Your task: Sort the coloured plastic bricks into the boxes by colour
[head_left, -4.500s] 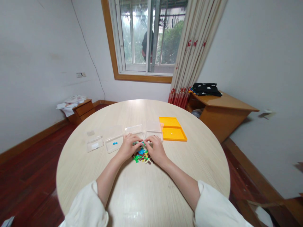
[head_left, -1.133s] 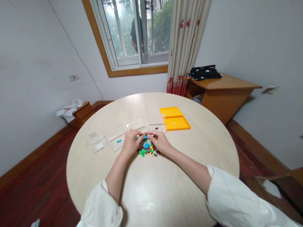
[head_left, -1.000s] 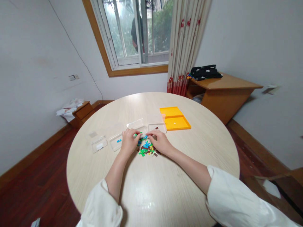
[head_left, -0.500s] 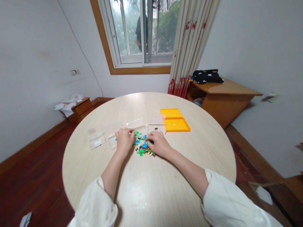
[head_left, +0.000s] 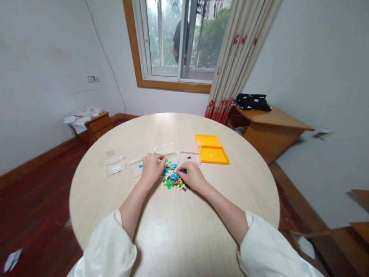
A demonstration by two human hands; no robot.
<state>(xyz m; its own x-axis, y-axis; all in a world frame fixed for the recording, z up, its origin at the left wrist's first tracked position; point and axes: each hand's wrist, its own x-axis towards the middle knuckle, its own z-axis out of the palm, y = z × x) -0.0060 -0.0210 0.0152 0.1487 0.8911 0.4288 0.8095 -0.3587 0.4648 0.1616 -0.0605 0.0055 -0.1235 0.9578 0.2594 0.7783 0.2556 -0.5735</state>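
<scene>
A loose pile of small building bricks [head_left: 172, 182] in green, blue, brown, yellow and cream lies on the round table between my hands. My left hand [head_left: 152, 168] is at the pile's left edge, thumb and forefinger curled together near green bricks; whatever they pinch is hidden. On the pile's right side, my right hand [head_left: 191, 174] has its fingertips pressed together over blue bricks, and what is between them is too small to make out. Beyond the left hand sits a clear plastic box [head_left: 133, 172] with blue bricks [head_left: 140, 166]. Another clear box [head_left: 195, 158] holds a brown brick [head_left: 189, 157].
An open orange case [head_left: 223, 156] with a small white piece lies at the table's right rear. A clear box [head_left: 108, 169] with a white piece inside stands far left, and another clear box [head_left: 164, 147] behind the pile. A wooden desk [head_left: 276, 115] is beyond the table.
The camera view has turned slightly. Both hands stay around the pile, with only small finger movements; the right fingertips look more closely pinched.
</scene>
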